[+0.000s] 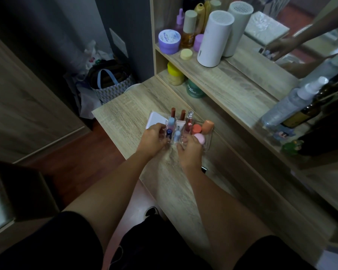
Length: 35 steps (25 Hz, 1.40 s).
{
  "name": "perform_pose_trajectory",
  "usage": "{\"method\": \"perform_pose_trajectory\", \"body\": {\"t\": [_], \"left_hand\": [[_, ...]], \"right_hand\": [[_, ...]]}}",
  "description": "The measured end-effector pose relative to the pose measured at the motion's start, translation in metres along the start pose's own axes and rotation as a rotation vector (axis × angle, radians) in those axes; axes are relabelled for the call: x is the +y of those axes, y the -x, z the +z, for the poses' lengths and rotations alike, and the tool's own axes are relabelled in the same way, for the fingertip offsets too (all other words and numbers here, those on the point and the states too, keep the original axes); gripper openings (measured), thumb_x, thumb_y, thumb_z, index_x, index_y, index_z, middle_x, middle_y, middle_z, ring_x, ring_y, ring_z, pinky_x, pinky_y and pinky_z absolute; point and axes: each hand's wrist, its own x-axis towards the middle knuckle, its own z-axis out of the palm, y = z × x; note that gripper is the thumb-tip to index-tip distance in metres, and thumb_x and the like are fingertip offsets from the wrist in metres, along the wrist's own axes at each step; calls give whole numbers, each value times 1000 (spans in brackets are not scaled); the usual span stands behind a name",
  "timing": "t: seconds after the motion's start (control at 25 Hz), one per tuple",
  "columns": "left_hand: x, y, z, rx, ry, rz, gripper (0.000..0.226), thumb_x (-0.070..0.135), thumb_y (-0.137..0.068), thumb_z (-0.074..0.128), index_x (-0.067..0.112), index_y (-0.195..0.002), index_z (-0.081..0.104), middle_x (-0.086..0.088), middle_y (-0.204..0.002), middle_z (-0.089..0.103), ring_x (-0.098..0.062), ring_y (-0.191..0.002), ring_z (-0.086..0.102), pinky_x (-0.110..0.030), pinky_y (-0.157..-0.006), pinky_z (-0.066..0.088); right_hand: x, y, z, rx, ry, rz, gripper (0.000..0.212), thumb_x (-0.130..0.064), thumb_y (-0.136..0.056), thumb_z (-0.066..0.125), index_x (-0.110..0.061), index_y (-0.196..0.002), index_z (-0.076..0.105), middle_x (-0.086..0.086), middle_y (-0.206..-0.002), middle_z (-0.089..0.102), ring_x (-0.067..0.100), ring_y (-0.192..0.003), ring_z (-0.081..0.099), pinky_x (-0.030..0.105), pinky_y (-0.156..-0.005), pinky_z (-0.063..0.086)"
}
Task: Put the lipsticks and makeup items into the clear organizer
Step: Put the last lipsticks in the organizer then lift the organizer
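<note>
Both forearms reach out from the person's lap over the counter, and the hands meet at the near edge of the organizer, which sits mid-counter just below the lower shelf.

Its slots look nearly full. Two dark red lipsticks stand at the back beside a clear-capped gloss; a white tube stands in the middle, with pale blue tubes and a dark blue one nearer the front. On the right side sit an orange cap, a peach tube and a pink puff. A white box lies flat, touching the organizer's left side; whether it is meant to go in I cannot tell. No other loose makeup shows on the counter, so the task seems close to finished, with only settling or straightening left.

The left hand is curled loosely, fingers against the front left corner by the dark blue tube; whether it pinches that tube or just the wall is unclear. The right hand is partly closed at the front edge, fingertips by the pink puff, gripping nothing I can make out.

Farther off, jars and a white cylinder fill the shelves.
</note>
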Motion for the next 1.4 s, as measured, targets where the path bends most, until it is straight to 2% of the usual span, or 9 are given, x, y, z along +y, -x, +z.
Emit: {"method": "perform_pose_trajectory", "body": {"t": [0.08, 0.16, 0.32, 0.48, 0.6, 0.72, 0.88, 1.08, 1.4], "left_hand": [[-3, 16, 7, 117, 58, -23, 22, 10, -79, 66, 6, -99, 58, -13, -89, 66, -21, -75, 60, -26, -69, 46], [-9, 38, 20, 178, 37, -29, 16, 11, -83, 62, 4, -96, 56, -17, -90, 64, -29, -80, 59, -31, -69, 44], [-25, 74, 48, -20, -182, 109, 38, 21, -91, 53, 4, -125, 50, -22, -129, 55, -35, -120, 49, -39, -103, 40], [-41, 89, 68, -215, -458, 142, 59, 42, -97, 31, 16, -148, 15, -6, -159, 14, -25, -147, 9, -44, -119, 17], [-47, 91, 73, -263, -501, 116, 60, 44, -97, 24, 17, -148, 7, -3, -161, 4, -23, -148, 0, -46, -118, 14], [-47, 88, 71, -267, -526, 117, 61, 44, -97, 25, 17, -148, 7, -3, -161, 5, -24, -148, 1, -47, -117, 15], [-46, 88, 71, -273, -529, 104, 61, 43, -97, 25, 16, -148, 8, -3, -160, 7, -24, -148, 3, -46, -117, 16], [-43, 89, 69, -280, -479, 103, 61, 43, -97, 27, 17, -148, 7, -4, -161, 5, -24, -148, 1, -45, -118, 13], [-40, 90, 66, -283, -474, 99, 61, 42, -98, 27, 16, -148, 5, -3, -161, 3, -23, -148, -2, -44, -119, 10]], "right_hand": [[6, 9, -8, 8, 34, -4, 30, -8, -80, 67, -6, -110, 62, 15, -103, 66, 28, -96, 62, 28, -80, 47], [20, 17, -20, -59, 128, -57, 33, -15, -79, 66, -8, -111, 62, 14, -108, 64, 31, -101, 59, 32, -86, 48], [50, 27, -41, -328, 393, -131, 51, -28, -77, 65, -8, -122, 54, 13, -127, 53, 30, -120, 46, 37, -102, 39], [61, 27, -47, -331, 338, -180, 35, -16, -79, 62, -6, -113, 62, 16, -116, 60, 32, -108, 56, 36, -93, 45], [54, 27, -46, -191, 107, -156, 25, -15, -77, 69, -8, -101, 68, 13, -100, 69, 27, -91, 65, 31, -80, 50], [34, 16, -44, -73, -198, 21, 26, -17, -73, 76, -15, -96, 66, 2, -87, 71, 8, -71, 66, 19, -67, 54], [13, -5, -43, -27, -556, 157, 27, -8, -74, 76, -16, -96, 63, -2, -87, 67, -8, -66, 63, 4, -60, 50], [12, -13, -47, -18, -580, 160, 40, -3, -78, 72, -4, -115, 59, 0, -97, 67, -8, -74, 62, 6, -67, 53], [22, -7, -36, -34, -446, 82, 30, 1, -77, 71, -5, -105, 63, 16, -104, 71, -3, -75, 60, -2, -64, 46]]}}
